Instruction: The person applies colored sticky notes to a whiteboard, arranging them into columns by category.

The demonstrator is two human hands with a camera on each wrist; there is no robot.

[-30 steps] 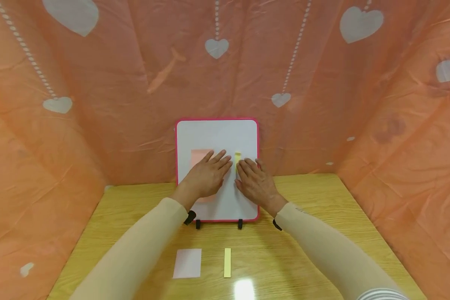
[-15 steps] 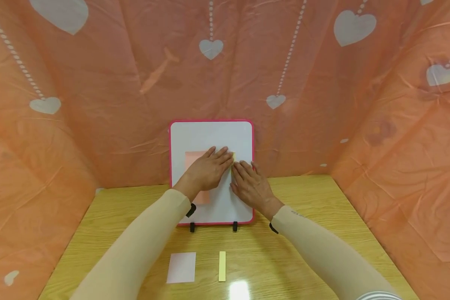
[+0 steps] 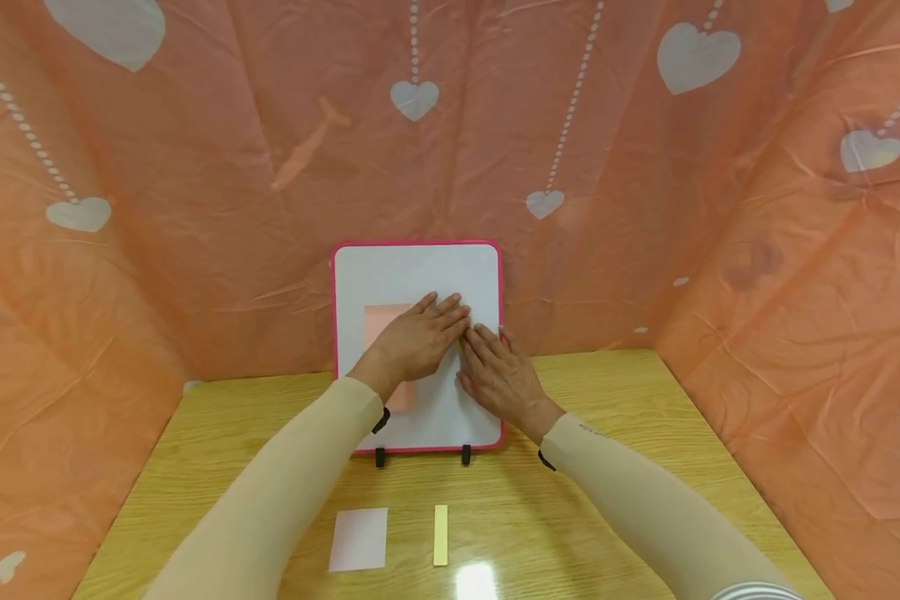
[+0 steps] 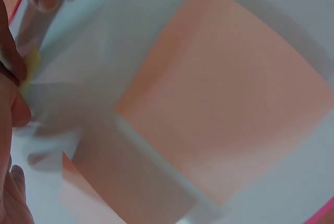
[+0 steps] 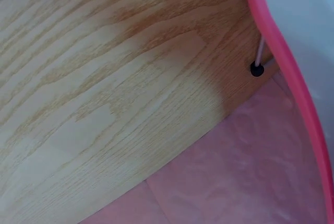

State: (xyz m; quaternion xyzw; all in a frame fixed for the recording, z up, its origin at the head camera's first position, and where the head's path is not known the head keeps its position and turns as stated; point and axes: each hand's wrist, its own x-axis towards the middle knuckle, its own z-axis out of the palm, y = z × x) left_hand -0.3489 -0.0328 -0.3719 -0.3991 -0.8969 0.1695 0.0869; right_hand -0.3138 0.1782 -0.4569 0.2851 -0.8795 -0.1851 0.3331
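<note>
A whiteboard [image 3: 375, 271] with a pink rim stands upright on the table. My left hand [image 3: 420, 337] lies over its middle, fingers straight, fingertips meeting those of my right hand [image 3: 504, 375]. Both hands touch a narrow yellow paper strip [image 4: 32, 67] on the board and cover most of it. My right hand's fingers are also straight. Left of the strip, a square pink sticky note [image 4: 224, 93] is on the board. A second pink note [image 4: 130, 177] is beside it, with one edge lifting; in the head view my left hand partly covers these notes. The right wrist view shows neither hand.
On the wooden table [image 3: 585, 500], in front of the board, lie a pale pink paper square [image 3: 358, 540] and another yellow strip [image 3: 440, 535]. Black stand feet [image 3: 466, 455] hold the board's lower edge. An orange sheet with hearts [image 3: 480, 150] encloses the back and sides.
My left hand has moved right across the board, from beside the yellow strip to over it, until its fingertips meet the right hand's. The head view has shifted slightly.
</note>
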